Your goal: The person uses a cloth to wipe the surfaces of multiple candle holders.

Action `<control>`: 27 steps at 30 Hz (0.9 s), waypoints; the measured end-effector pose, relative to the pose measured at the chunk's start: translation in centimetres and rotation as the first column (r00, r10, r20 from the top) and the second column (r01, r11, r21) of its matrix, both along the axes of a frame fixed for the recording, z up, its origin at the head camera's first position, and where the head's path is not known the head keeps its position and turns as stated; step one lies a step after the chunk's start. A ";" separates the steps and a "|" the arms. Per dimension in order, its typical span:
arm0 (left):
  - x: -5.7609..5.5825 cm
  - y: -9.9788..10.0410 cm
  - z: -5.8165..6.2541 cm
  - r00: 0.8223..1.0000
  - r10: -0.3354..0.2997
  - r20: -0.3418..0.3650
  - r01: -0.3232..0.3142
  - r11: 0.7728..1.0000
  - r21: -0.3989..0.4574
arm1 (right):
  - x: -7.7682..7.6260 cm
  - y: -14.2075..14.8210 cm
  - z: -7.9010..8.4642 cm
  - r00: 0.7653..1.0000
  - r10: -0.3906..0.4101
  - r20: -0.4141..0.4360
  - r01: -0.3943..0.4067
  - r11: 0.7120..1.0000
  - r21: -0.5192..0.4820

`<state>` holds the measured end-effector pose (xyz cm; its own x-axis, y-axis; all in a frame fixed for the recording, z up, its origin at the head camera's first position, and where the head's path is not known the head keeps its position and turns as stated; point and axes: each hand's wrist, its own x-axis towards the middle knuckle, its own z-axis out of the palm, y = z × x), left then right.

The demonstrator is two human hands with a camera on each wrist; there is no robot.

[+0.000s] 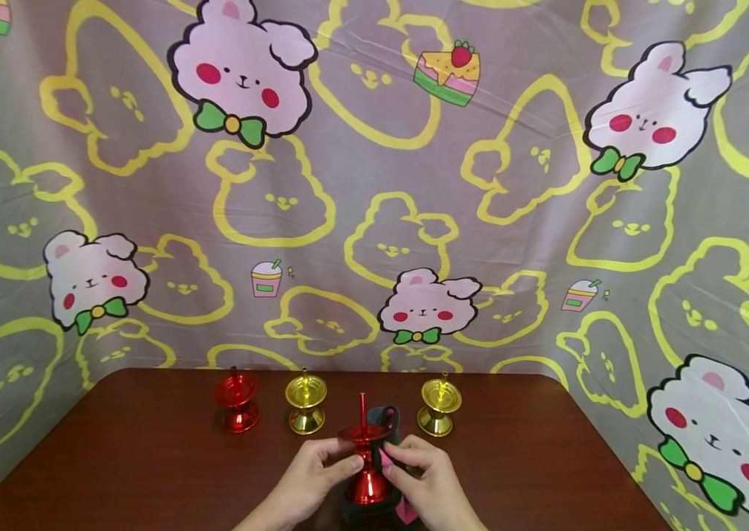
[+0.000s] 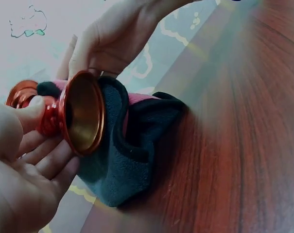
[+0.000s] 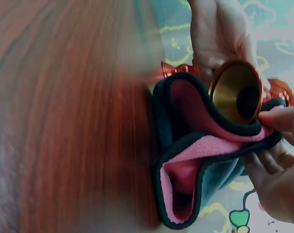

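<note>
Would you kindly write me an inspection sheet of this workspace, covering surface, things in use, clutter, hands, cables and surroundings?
Surface: brown wood-grain table.
Things in use: spiked red holder; dark cloth with a pink inner side, bunched against it.
Clutter: second red holder and two gold holders, standing toward the table's far edge.
Hands: left hand grips the spiked red holder; right hand pinches the dark cloth beside it.
Cables: nothing seen.
Surroundings: grey fabric backdrop printed with rabbits, cakes and drinks.
</note>
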<state>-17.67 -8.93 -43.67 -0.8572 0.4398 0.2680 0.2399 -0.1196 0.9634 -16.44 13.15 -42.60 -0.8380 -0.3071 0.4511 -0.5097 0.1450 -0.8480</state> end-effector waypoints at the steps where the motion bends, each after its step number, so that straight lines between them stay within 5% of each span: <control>1: 0.0 0.1 0.0 1.000 0.014 0.013 -0.014 1.000 -0.001 | 0.1 -0.1 0.1 1.000 -0.026 -0.007 0.026 1.000 0.016; 9: 0.0 1.1 -0.3 0.988 0.154 0.025 -0.153 0.987 -0.039 | 0.7 -0.8 -0.2 0.983 -0.126 -0.135 0.140 0.986 0.095; 16: -0.2 1.5 -0.8 0.943 0.327 -0.067 -0.333 0.925 -0.180 | 1.4 -2.2 -0.2 0.947 -0.137 -0.290 0.207 0.952 0.224; 22: -0.3 1.5 -0.9 0.929 0.362 -0.080 -0.371 0.912 -0.178 | 1.0 -2.0 -0.4 0.934 -0.126 -0.334 0.204 0.956 0.210; 27: -0.3 1.3 -0.7 0.943 0.332 -0.032 -0.333 0.932 -0.141 | 0.6 -1.6 -0.5 0.925 -0.116 -0.361 0.180 0.973 0.148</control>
